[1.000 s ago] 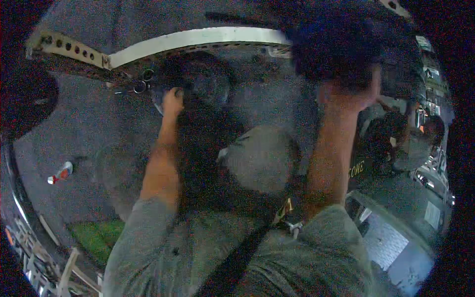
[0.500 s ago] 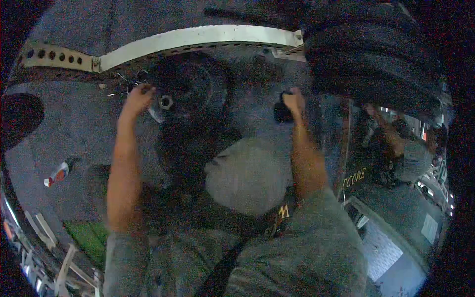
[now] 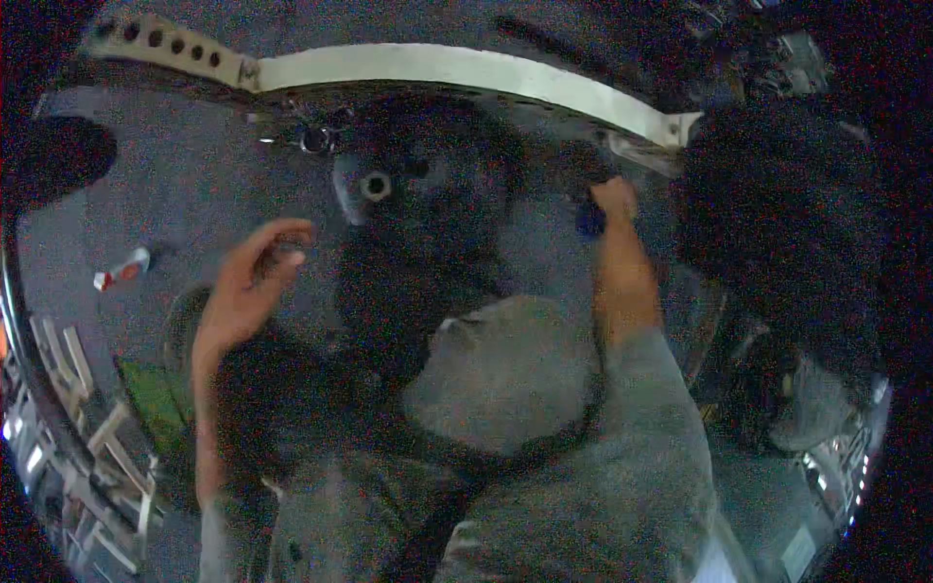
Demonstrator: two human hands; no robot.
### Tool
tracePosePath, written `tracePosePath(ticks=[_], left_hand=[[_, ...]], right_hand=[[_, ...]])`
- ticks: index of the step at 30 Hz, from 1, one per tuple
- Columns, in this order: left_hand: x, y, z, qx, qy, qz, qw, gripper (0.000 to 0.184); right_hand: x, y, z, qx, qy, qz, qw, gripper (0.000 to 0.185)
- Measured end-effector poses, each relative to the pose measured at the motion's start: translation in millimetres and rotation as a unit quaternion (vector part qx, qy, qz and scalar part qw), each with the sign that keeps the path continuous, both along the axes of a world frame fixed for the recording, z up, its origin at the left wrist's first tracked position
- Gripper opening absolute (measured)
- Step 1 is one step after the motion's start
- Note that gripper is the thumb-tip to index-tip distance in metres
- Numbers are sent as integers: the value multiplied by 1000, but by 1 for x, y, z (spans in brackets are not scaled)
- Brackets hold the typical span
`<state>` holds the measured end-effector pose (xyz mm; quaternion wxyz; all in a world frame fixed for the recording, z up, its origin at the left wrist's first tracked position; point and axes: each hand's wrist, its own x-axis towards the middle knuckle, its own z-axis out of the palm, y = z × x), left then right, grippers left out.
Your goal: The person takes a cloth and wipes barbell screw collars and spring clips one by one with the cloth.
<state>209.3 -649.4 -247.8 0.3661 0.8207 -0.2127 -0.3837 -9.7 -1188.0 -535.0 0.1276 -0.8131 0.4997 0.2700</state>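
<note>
The left hand [image 3: 243, 287], fingers apart, loosely curled and apparently holding nothing, has drawn back toward the person, leaving the wheel [image 3: 447, 175] untouched. The right hand [image 3: 614, 199] closes on a blue item [image 3: 589, 220] too blurred to identify. A nut [image 3: 375, 187] shows at the wheel's left side, metal rings [image 3: 316, 141] beyond, near a white bar [image 3: 437, 64].

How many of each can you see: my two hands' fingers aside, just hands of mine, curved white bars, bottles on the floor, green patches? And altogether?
Your hands: 2, left hand and right hand
Curved white bar: 1
Bottle: 1
Green patch: 1
Total: 5
</note>
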Motion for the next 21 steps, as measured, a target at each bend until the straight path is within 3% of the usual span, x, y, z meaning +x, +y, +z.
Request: tracePosePath(ticks=[2, 5, 8, 11, 12, 13, 14, 16, 17, 18, 19, 20, 21], left_hand=[[-8, -14, 6, 49, 15, -12, 999, 34], [-17, -33, 12, -45, 21, -3, 999, 34], [-27, -64, 34, -50, 29, 2, 998, 33], [-39, -83, 48, -114, 27, 88, 989, 34], [-44, -91, 42, -142, 71, 141, 977, 37], [-49, -100, 29, -171, 115, 192, 960, 40], [-52, -107, 20, -200, 160, 240, 936, 44], [-57, -124, 19, -234, 198, 246, 920, 52], [-59, -131, 18, -249, 219, 246, 911, 55], [-40, -107, -4, -284, 265, 254, 886, 57], [-39, -112, -15, -318, 305, 260, 859, 58], [-40, -117, -17, -350, 346, 266, 829, 60], [-41, -122, -11, -393, 359, 267, 804, 60]], right_hand=[[1, 5, 23, -75, -12, -22, 997, 73], [-8, -2, 47, -105, -3, -22, 994, 70], [-34, -18, 65, -112, -70, -89, 987, 69], [-45, -1, 100, -117, -137, -80, 980, 63], [-43, 22, 135, -111, -253, -2, 961, 55], [-44, 26, 136, -101, -296, -16, 950, 48], [-41, 37, 153, 23, -392, -10, 920, 48], [-18, 60, 187, 133, -423, 63, 894, 57], [-4, 72, 205, 75, -381, 135, 912, 62], [37, 121, 223, 177, -432, 168, 868, 70], [53, 136, 242, 134, -412, 244, 868, 74], [77, 170, 301, 180, -397, 262, 861, 73], [94, 188, 321, 222, -391, 288, 846, 73]])
